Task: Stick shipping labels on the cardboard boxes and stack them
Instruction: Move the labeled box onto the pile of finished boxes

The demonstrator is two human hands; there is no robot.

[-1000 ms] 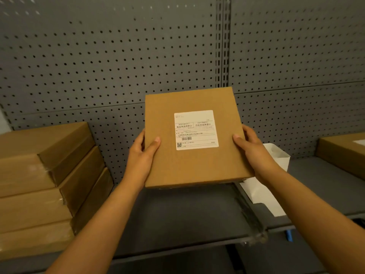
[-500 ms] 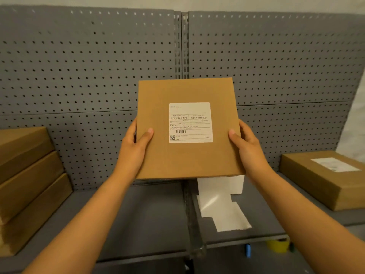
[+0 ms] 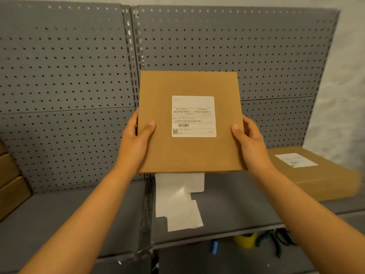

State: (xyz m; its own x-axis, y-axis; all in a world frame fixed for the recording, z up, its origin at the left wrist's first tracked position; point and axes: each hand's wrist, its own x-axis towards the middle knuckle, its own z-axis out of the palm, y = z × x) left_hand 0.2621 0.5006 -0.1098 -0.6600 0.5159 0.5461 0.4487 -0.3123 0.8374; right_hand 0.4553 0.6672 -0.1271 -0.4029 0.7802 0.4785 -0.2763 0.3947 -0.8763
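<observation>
I hold a flat square cardboard box (image 3: 158, 155) up in front of the pegboard, above the grey shelf. A white shipping label (image 3: 193, 115) is stuck on its top face. My left hand (image 3: 136, 141) grips the box's left edge and my right hand (image 3: 250, 143) grips its right edge, thumbs on top. A second labelled cardboard box (image 3: 324, 180) lies flat on the shelf at the right. A stack of plain cardboard boxes (image 3: 9, 186) shows partly at the far left edge.
White label backing sheets (image 3: 177, 202) lie on the grey shelf (image 3: 237, 210) under the held box. A grey pegboard wall (image 3: 69, 76) stands behind. On the lower level lie a yellow tape roll (image 3: 245, 240), a blue item (image 3: 214, 247) and green-handled pliers (image 3: 272, 242).
The view has swung to the right: the left stack has slid almost out of frame and the labelled box at the right has come further in. Both hands keep holding the box.
</observation>
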